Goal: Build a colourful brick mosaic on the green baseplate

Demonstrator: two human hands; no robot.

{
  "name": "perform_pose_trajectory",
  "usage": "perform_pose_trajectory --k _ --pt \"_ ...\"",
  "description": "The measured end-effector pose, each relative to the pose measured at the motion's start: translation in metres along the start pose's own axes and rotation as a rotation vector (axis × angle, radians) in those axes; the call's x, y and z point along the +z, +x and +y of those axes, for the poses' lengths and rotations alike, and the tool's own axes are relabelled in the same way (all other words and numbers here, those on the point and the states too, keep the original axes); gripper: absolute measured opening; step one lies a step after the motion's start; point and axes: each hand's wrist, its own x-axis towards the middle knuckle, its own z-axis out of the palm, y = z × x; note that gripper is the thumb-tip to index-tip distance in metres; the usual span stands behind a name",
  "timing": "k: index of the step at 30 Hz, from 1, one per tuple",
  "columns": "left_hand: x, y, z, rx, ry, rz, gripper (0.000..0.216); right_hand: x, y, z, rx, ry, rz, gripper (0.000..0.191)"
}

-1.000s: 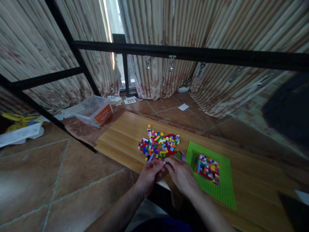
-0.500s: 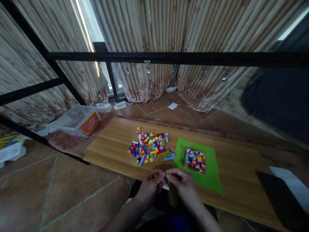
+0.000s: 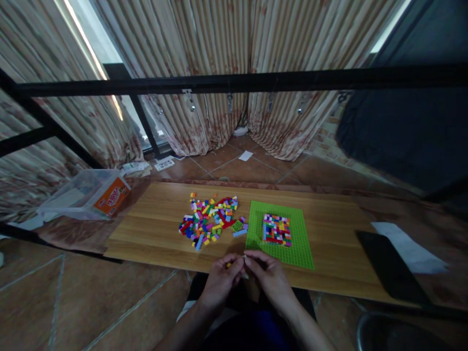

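Observation:
My left hand (image 3: 222, 279) is closed at the table's front edge, with a bit of a yellow building brick (image 3: 228, 265) showing between its fingers. Fingertip to fingertip with it, my right hand (image 3: 269, 279) pinches a small pale building brick (image 3: 244, 257), mostly covered by the fingers. Just beyond the right hand lies a green baseplate (image 3: 300, 236). On it stands a square block of many-coloured bricks (image 3: 277, 229). Loose bricks (image 3: 208, 219) are heaped on the table to the left of the plate, beyond my left hand.
The wooden table (image 3: 146, 229) runs across in front of me. A clear plastic bin (image 3: 78, 195) with an orange label stands at the far left. On the right are a dark flat panel (image 3: 391, 268) and white paper (image 3: 409, 248). A black rail (image 3: 234, 83) crosses before the curtains.
The view has turned to the right, so the table and its things sit further left. Both hands stay together, fingertips still pinching. A round dark object has come into view at bottom right.

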Motion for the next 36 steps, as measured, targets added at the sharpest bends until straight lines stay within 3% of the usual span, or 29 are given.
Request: perform_pose_trajectory --k 11,22,25,30,36 --pt "-0.002 -0.006 -0.007 0.101 0.214 0.026 0.030 -0.002 -0.004 0.010 0.013 -0.091 -0.039 0.030" --pt "-0.004 -0.010 -0.006 0.034 0.118 -0.004 0.034 0.000 -0.008 0.021 0.113 0.012 -0.029 0.040" --pt "-0.004 -0.008 -0.011 -0.012 0.011 0.010 0.026 0.005 -0.011 0.014 0.006 -0.110 -0.044 0.035" --pt "-0.008 -0.004 -0.019 0.011 -0.211 0.009 0.013 0.019 -0.023 -0.012 -0.256 -0.508 -0.088 0.020" --pt "-0.012 -0.010 -0.018 0.055 -0.255 0.046 0.009 0.030 -0.026 -0.013 -0.434 -0.784 -0.166 0.024"
